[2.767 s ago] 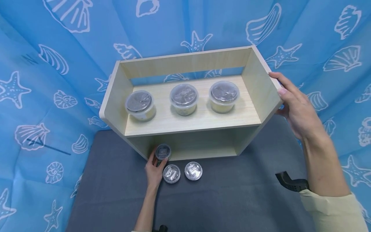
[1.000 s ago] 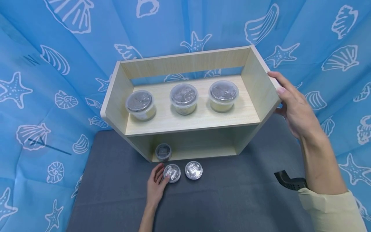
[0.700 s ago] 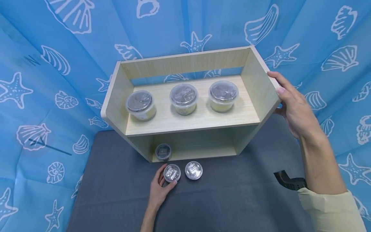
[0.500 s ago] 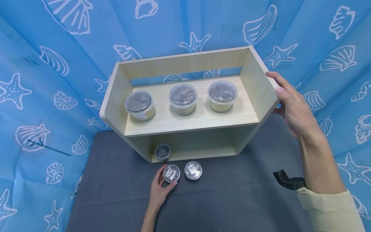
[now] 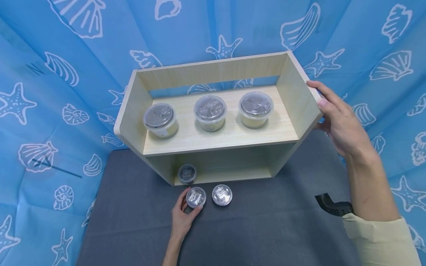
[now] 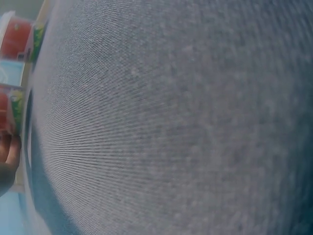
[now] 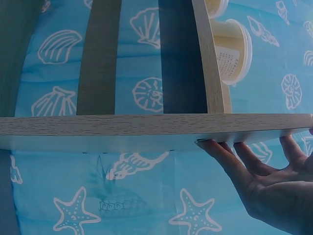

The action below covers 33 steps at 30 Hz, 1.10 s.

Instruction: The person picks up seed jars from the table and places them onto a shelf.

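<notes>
My left hand (image 5: 182, 220) grips a small round tub (image 5: 196, 197) with a shiny film-topped lid, thumb at its near side and fingers at its left. In the left wrist view the fingers (image 6: 13, 149) are at a tub (image 6: 6, 110) with red contents and a green label. A matching tub (image 5: 222, 195) sits just to its right. Behind, a darker-lidded small tub (image 5: 187, 174) stands at the left end of the lower shelf. My right hand (image 5: 342, 122) rests against the right side panel (image 5: 299, 96) of the wooden shelf unit, fingertips on its outer face and thumb at the front edge.
Three larger lidded tubs, left (image 5: 161, 120), middle (image 5: 210, 112) and right (image 5: 256, 109), stand on the upper shelf (image 5: 223, 142). A dark grey cloth (image 5: 259, 232) covers the table. A blue curtain (image 5: 213, 22) with white shells hangs behind and at both sides.
My left hand let go of the dark-lidded tub on the lower shelf, came back toward me and took hold of the left foil-topped tub. The right hand stays at the side panel.
</notes>
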Available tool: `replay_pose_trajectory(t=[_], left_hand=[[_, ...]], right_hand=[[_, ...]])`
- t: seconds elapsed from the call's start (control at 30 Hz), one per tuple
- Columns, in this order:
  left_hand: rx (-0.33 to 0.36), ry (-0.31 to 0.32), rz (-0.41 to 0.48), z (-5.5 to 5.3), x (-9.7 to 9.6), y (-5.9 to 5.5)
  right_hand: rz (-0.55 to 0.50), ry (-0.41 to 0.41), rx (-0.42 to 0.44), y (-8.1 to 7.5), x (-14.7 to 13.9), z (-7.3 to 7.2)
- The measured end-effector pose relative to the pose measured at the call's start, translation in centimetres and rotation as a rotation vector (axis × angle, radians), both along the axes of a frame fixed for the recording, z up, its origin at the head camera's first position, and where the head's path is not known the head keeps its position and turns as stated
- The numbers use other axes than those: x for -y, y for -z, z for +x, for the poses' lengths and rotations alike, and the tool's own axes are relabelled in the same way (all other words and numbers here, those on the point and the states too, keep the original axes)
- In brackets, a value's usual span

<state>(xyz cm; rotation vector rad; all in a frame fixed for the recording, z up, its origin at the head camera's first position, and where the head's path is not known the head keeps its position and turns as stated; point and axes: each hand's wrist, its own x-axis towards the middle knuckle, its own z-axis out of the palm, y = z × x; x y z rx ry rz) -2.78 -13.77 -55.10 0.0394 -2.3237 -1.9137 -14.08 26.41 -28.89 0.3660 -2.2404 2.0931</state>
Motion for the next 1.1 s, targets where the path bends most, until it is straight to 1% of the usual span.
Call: replay_pose_trajectory(t=[0.17,0.27,0.4,0.5,0.63,0.73,0.87,0.97,1.03,1.1], left_hand=[[-0.092,-0.014,-0.025,0.0,-0.4,0.1],[-0.157,-0.007,-0.089,-0.2,-0.5,0.9],[-0.199,0.001,-0.143,-0.4,-0.8,0.7],[-0.189,0.003,-0.131,-0.4,-1.0,-0.6],[-0.195,-0.003,-0.139,-0.6,-1.0,-1.4],[-0.218,0.003,-0.151,-0.8,-1.0,-2.1],[-0.267,0.029,-0.187,-1.2,-1.2,-3.1],[-0.294,0.046,-0.197,-1.5,-1.3,-3.7],[-0.302,0.049,-0.195,-1.6,-1.4,-4.1],[-0.296,0.047,-0.183,-1.8,-1.5,-4.4]], right_hand=[[-0.05,-0.027,0.023,-0.2,-0.4,0.0],[-0.068,-0.051,0.027,-0.3,-0.6,-0.1],[-0.082,-0.082,0.024,-0.4,-0.8,-0.1],[-0.084,-0.096,0.028,-0.5,-0.9,-0.1],[-0.086,-0.111,0.024,-0.7,-1.1,-0.1],[-0.099,-0.119,0.025,-0.8,-1.2,0.0],[-0.104,-0.121,0.032,-0.9,-1.2,0.0],[-0.096,-0.117,0.036,-1.0,-1.2,-0.1],[-0.089,-0.115,0.037,-1.0,-1.2,-0.1],[-0.085,-0.115,0.039,-1.0,-1.1,-0.2]])
